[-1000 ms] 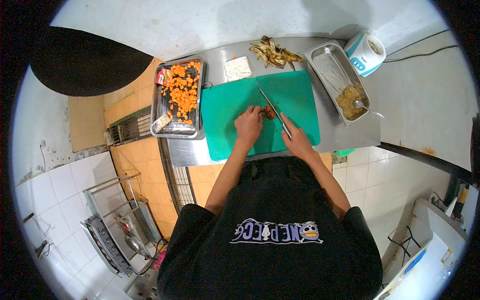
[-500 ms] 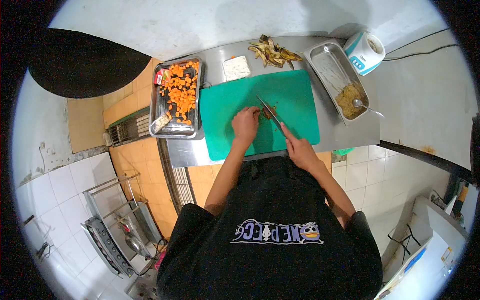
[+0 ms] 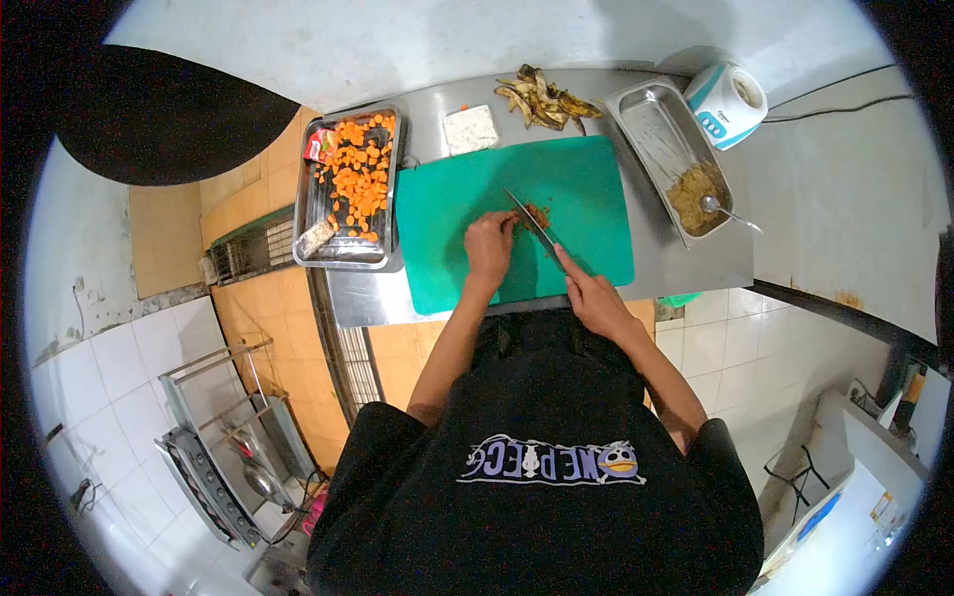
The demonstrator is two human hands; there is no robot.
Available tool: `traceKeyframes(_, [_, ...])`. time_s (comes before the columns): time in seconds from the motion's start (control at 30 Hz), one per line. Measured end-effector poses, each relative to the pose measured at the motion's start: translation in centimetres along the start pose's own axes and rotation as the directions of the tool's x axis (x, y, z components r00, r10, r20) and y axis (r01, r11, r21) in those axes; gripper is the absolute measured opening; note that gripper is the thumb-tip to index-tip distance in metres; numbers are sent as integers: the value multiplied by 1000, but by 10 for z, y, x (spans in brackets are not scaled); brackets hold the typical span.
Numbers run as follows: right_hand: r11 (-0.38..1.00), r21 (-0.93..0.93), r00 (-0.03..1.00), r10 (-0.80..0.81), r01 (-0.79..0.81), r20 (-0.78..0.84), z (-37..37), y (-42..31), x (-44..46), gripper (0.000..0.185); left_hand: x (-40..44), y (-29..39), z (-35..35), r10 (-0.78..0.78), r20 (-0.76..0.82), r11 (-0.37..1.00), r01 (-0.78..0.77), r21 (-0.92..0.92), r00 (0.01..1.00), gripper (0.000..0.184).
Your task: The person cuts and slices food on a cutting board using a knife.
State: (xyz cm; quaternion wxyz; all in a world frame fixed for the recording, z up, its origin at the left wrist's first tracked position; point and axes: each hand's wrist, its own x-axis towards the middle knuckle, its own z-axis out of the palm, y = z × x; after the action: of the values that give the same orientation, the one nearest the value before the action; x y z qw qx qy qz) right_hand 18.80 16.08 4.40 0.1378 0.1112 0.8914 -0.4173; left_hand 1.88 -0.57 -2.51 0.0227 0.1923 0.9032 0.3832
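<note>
A green cutting board [image 3: 447, 209] lies on the metal table. In my right hand [image 3: 596, 300] is the handle of a kitchen knife [image 3: 535, 223], its blade pointing up and to the left across the board. Finely chopped reddish-brown bits [image 3: 540, 215] lie along the blade, mostly on its right side. My left hand [image 3: 488, 248] rests on the board left of the blade, fingers curled together by the knife. Whatever its fingertips pinch is too small and hidden to name.
A metal tray [image 3: 344, 260] with orange carrot slices and small packets stands left. Behind the board are a white block [image 3: 471, 130] and dark banana peels [image 3: 543, 99]. At right are a steel pan [image 3: 636, 149] with mash and a spoon, and a white-and-teal appliance [image 3: 726, 105].
The knife blade has shifted slightly left, closer to my left fingertips, and more chopped bits show to its right. My left hand stays at nearly the same spot.
</note>
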Motion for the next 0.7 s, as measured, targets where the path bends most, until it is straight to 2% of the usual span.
traceKeyframes(0.4, [1000,-13,999,29,-28,15,10,11,0,66,-2,0,4,0,-36,1000,-1,-7,999,9])
traceKeyframes(0.5, [998,-42,999,43,-42,26,6,10,0,66,0,-2,6,11,-52,995,-16,-94,999,9])
traceKeyframes(0.7, [1000,26,1000,3,-3,-10,4,4,0,66,-5,-4,5,-73,0,994,73,-76,997,11])
